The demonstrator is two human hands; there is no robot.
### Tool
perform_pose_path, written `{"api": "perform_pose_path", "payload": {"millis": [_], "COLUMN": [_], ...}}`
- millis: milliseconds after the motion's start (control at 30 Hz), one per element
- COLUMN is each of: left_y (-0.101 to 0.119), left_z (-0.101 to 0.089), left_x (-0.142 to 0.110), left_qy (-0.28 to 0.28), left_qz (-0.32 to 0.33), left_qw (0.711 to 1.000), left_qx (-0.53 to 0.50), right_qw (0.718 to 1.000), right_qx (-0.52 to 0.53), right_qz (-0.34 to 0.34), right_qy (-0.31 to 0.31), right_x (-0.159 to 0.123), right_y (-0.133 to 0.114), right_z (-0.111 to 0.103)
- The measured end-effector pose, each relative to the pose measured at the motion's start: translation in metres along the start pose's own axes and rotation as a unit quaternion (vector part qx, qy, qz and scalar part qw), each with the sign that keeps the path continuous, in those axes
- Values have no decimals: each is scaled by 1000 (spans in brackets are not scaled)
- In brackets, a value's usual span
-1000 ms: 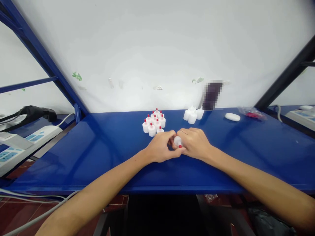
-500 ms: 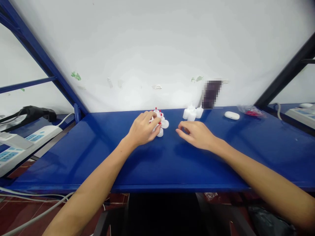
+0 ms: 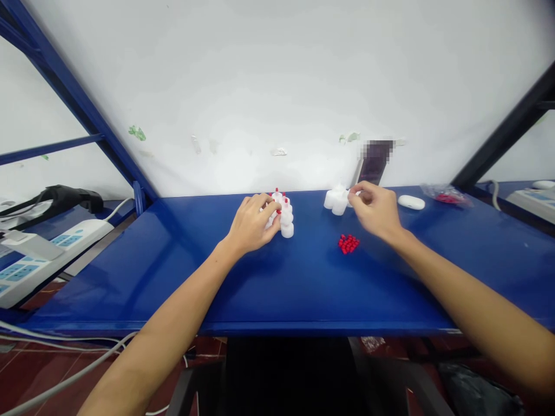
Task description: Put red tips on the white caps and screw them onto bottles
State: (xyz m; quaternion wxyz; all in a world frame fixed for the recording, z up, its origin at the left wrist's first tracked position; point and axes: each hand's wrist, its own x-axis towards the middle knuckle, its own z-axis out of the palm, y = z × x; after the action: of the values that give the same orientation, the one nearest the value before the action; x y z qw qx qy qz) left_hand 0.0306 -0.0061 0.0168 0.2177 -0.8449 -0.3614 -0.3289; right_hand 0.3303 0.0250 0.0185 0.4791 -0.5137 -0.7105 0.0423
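Note:
My left hand (image 3: 255,224) is at a cluster of small white squeeze bottles with red caps (image 3: 287,219). Its thumb and fingers close around one red-capped bottle and hide part of the cluster. My right hand (image 3: 378,209) reaches to a smaller group of white bottles (image 3: 338,204) that show no red caps. Thumb and forefinger pinch the rightmost bottle of that group, which the fingers partly cover. On the table in front of my right hand lies a small pile of loose red caps (image 3: 348,243).
A white oval case (image 3: 411,202) and a clear plastic bag with red pieces (image 3: 448,197) lie at the right. A phone-like dark object (image 3: 373,164) leans on the wall. White power strips (image 3: 65,245) stand left, beyond the blue frame.
The hands have parted. My left hand carried the capped bottle left to the cluster. My right hand moved right and away to the uncapped bottles, uncovering the pile of red caps.

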Motion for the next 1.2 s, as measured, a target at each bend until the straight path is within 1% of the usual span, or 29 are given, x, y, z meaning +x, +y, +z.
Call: {"api": "perform_pose_path", "payload": {"millis": [100, 200, 267, 367, 467, 600, 700, 867, 967, 1200], "left_y": [0, 0, 0, 1, 3, 5, 5, 4, 3, 2], "left_z": [1, 4, 6, 9, 12, 14, 14, 13, 10, 7], "left_x": [0, -1, -1, -2, -3, -4, -5, -4, -2, 0], "left_qy": [4, 4, 0, -12, -26, -34, -45, -68, -57, -43], "left_qz": [-12, -10, -4, 0, 11, 9, 4, 0, -9, -31], "left_qw": [1000, 1000, 1000, 1000, 1000, 999, 999, 997, 996, 995], "left_qx": [1, 4, 8, 14, 14, 10, 14, 42, 62, 80], "right_qw": [999, 996, 995, 995, 994, 988, 984, 981, 980, 973], "right_qx": [-44, -83, -92, -89, -106, -149, -164, -169, -173, -198], "right_qz": [-15, -29, -22, 11, 23, -6, -8, 13, 17, -14], "right_qy": [14, 27, 35, 35, 4, -47, -73, -91, -100, -116], "right_x": [5, 8, 8, 7, 6, 5, 4, 4, 4, 5], "right_y": [10, 17, 20, 23, 22, 21, 21, 19, 20, 26], "right_z": [2, 5, 6, 7, 7, 8, 8, 8, 8, 10]}}
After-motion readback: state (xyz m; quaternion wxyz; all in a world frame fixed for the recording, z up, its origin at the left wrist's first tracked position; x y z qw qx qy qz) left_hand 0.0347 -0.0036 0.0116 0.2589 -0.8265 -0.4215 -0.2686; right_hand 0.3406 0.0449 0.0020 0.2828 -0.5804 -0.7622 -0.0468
